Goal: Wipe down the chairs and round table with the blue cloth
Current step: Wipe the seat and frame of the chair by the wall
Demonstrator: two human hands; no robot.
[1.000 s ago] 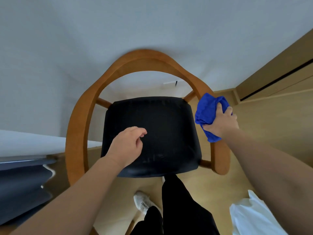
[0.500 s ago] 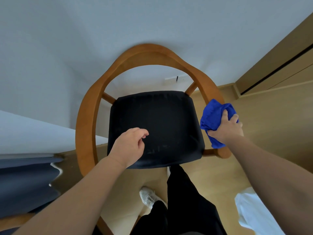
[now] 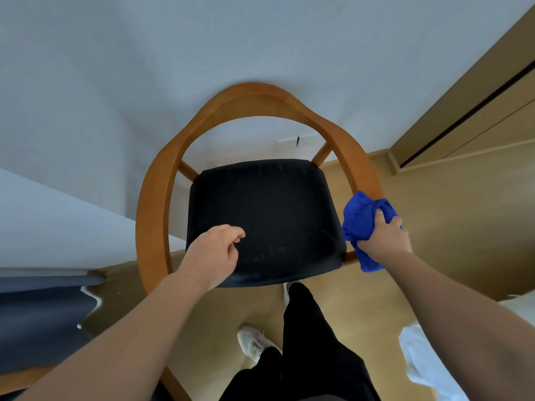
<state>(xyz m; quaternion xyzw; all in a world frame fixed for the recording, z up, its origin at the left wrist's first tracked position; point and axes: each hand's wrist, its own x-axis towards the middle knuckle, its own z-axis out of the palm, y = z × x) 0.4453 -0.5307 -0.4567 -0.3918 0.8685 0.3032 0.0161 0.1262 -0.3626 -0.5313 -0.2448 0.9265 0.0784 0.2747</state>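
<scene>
A wooden chair (image 3: 162, 180) with a curved arm rail and a black seat cushion (image 3: 266, 209) stands in front of me against a pale wall. My right hand (image 3: 386, 237) grips the bunched blue cloth (image 3: 360, 218) and holds it against the front end of the chair's right armrest, which the cloth hides. My left hand (image 3: 212, 254) hovers over the front left of the seat with its fingers loosely curled, holding nothing. The round table is not in view.
A wooden sliding door frame (image 3: 469, 111) runs along the right. Grey fabric over a wooden edge (image 3: 37, 308) sits at the lower left, and something white (image 3: 425, 360) lies at the lower right. My legs and a white shoe (image 3: 252, 341) stand on the wood floor.
My right hand has slid the blue cloth down the right armrest toward its front end. My left hand has stayed over the seat.
</scene>
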